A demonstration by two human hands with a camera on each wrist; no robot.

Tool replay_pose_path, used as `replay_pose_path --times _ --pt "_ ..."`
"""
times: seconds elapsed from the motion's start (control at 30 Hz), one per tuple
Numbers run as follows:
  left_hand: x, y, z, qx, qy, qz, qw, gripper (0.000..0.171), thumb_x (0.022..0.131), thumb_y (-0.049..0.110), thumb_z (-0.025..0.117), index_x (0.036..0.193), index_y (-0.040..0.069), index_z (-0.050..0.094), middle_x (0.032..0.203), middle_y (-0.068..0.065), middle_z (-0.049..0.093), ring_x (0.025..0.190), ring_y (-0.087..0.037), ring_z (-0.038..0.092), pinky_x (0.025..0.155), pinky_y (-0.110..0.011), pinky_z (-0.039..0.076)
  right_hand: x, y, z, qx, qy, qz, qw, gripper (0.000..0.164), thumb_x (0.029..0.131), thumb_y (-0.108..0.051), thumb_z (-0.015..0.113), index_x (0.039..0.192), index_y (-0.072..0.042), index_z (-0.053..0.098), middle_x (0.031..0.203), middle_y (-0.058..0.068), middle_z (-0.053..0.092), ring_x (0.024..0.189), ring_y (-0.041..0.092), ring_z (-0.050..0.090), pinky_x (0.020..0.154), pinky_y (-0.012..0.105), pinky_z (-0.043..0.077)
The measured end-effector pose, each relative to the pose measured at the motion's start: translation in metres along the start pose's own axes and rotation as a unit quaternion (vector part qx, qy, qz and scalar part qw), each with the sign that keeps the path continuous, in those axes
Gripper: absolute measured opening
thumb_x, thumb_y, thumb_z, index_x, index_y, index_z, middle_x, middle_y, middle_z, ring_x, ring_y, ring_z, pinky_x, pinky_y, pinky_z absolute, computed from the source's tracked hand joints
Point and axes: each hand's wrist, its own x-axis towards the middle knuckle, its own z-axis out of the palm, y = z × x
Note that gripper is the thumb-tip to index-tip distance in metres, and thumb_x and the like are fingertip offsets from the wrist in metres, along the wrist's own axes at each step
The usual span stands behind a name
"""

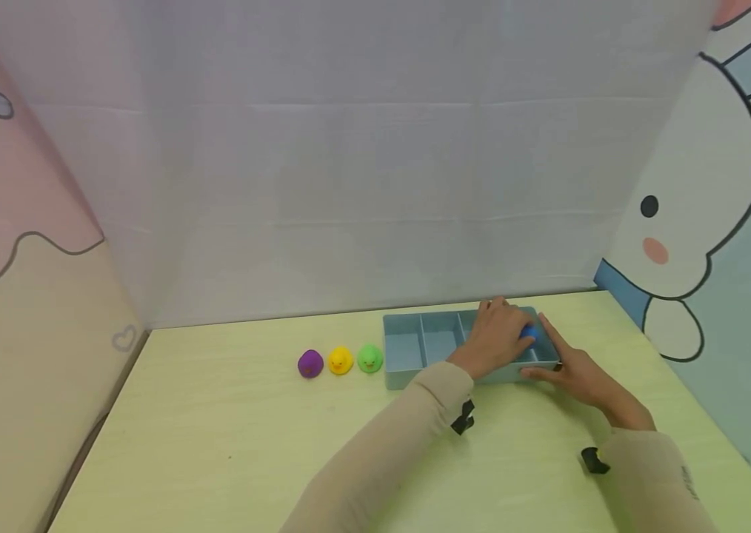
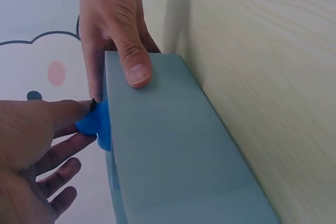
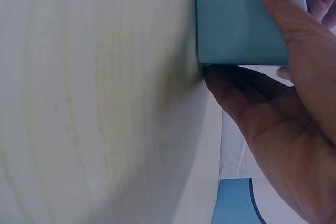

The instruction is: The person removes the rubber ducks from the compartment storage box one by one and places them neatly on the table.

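In the head view a grey-blue divided box [image 1: 404, 374] stands toward the back right of the table. My left hand [image 1: 494, 337] reaches over its right part, thumb and fingers pinching a blue toy duck [image 2: 96, 123] at the rim of the rightmost compartment. My right hand [image 1: 578, 374] holds the box's right end, with its thumb [image 2: 137, 69] against the front wall and the other fingers round the end. Left of the box sit a green toy duck [image 1: 370, 358], a yellow toy duck [image 1: 340, 360] and a purple toy duck [image 1: 310, 363] in a row.
The pale wood-grain table [image 1: 229, 422] runs back to a white cloth wall [image 1: 362, 163]. Printed side panels rise at both sides, a rabbit panel [image 1: 695, 215] on the right. The left forearm crosses in front of the box.
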Motion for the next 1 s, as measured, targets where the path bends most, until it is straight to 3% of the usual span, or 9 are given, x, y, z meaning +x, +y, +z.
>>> replay_pose_path --times 0.23,0.47,0.73,1.0 --pt "-0.009 -0.004 -0.014 -0.005 0.017 0.014 0.9998 0.027 0.100 0.044 0.063 0.123 0.033 0.073 0.113 0.016 0.075 0.110 -0.010 0.057 0.096 -0.030 0.041 0.001 0.000 0.000 0.006 -0.007 -0.004 1.000 0.110 0.097 -0.047 0.067 0.162 -0.026 -0.020 0.149 0.043 0.040 0.111 0.038 0.065 0.082 0.040 0.051" --pt "-0.021 -0.008 -0.027 0.002 0.028 0.028 0.9992 0.029 0.101 0.046 0.060 0.125 0.033 0.071 0.117 0.016 0.073 0.118 -0.011 0.057 0.100 -0.032 0.042 0.000 -0.002 -0.001 0.004 -0.009 0.004 1.000 0.110 0.097 -0.049 0.065 0.161 -0.026 -0.021 0.149 0.045 0.039 0.122 0.051 0.060 0.089 0.053 0.053" --pt "-0.041 -0.020 -0.038 -0.017 0.048 0.034 0.9981 0.030 0.100 0.042 0.063 0.126 0.030 0.071 0.120 0.013 0.073 0.115 -0.011 0.058 0.101 -0.033 0.043 0.002 0.000 0.000 -0.002 -0.010 0.014 1.000 0.112 0.096 -0.052 0.066 0.161 -0.026 -0.022 0.154 0.046 0.030 0.132 0.058 0.049 0.095 0.060 0.049" --pt "-0.059 -0.035 -0.041 -0.026 0.058 0.032 0.9974 0.029 0.100 0.040 0.064 0.126 0.028 0.071 0.121 0.011 0.073 0.115 -0.012 0.059 0.102 -0.033 0.043 0.001 -0.002 0.001 -0.009 -0.013 0.024 1.000 0.114 0.095 -0.052 0.067 0.161 -0.023 -0.022 0.156 0.048 0.023 0.135 0.064 0.041 0.100 0.069 0.043"
